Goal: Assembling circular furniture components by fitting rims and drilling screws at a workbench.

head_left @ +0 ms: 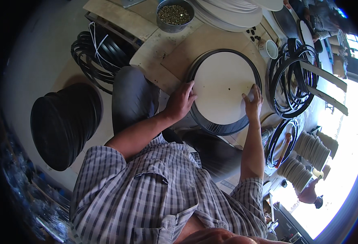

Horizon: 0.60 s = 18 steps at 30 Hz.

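Disc: white, flat, round (219,97), w/ small dark hole nr middle; sits inside black ring (227,129) at near edge of wooden table (187,51).
L hand: (181,101) at disc's left side, curled on black ring, fingers & thumb gripping its edge.
R hand: (252,105) at disc's right side, thumb nr disc edge, fingers on ring; can't tell if it's gripping or just resting.
Pot: metal (174,28), beyond disc & to its left, full of small brass-coloured bits.
White stack: lg pale discs (223,18), directly beyond disc.
Cup: white (262,51), beyond disc on right; black bits (252,34) nr it.
Coils: black hoops, one bunch (273,95) right of disc, other (80,52) far left w/ white tie.
Black stack: dark round pcs (52,126), well left of disc, on floor.
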Each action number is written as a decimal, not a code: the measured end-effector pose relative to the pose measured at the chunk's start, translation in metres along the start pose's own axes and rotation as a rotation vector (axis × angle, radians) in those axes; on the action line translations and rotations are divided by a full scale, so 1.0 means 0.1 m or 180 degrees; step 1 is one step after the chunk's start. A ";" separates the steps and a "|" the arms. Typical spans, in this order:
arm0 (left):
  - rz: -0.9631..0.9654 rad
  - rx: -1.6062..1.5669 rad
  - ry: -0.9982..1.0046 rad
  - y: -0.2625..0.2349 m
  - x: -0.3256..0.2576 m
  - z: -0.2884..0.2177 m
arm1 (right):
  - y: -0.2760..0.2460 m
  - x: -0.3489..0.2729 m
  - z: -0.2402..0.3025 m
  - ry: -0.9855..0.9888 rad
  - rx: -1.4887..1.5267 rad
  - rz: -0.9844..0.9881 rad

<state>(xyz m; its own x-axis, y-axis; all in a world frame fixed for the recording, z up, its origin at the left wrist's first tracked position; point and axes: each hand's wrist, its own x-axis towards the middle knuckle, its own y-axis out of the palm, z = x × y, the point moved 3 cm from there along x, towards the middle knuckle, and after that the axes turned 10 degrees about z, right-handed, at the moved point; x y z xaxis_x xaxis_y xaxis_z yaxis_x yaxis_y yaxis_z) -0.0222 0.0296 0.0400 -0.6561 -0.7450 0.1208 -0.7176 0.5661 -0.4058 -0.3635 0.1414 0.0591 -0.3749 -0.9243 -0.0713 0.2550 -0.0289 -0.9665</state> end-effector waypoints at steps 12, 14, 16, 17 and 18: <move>-0.0017 -0.0224 -0.0101 0.02 0.00 0.04 | -0.01 -0.01 0.04 0.0005 0.0107 -0.0007; -0.0047 -0.0232 -0.0071 0.03 0.00 0.04 | 0.00 -0.02 0.02 0.0008 0.0127 -0.0036; -0.0075 -0.0241 -0.0040 0.05 0.00 0.04 | 0.00 -0.02 0.01 -0.0057 0.0151 -0.0065; -0.0076 -0.0270 -0.0056 0.05 -0.01 0.04 | 0.01 -0.02 0.00 -0.0049 0.0154 -0.0071; -0.0079 -0.0301 -0.0073 0.05 -0.01 0.05 | 0.01 -0.01 0.00 -0.0059 0.0170 -0.0081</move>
<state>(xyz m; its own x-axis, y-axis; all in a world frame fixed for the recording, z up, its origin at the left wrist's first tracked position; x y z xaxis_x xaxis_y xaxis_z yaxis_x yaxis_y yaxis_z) -0.0243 0.0320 0.0336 -0.6329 -0.7666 0.1085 -0.7532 0.5772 -0.3156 -0.3625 0.1425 0.0584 -0.3654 -0.9299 -0.0419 0.2931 -0.0722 -0.9534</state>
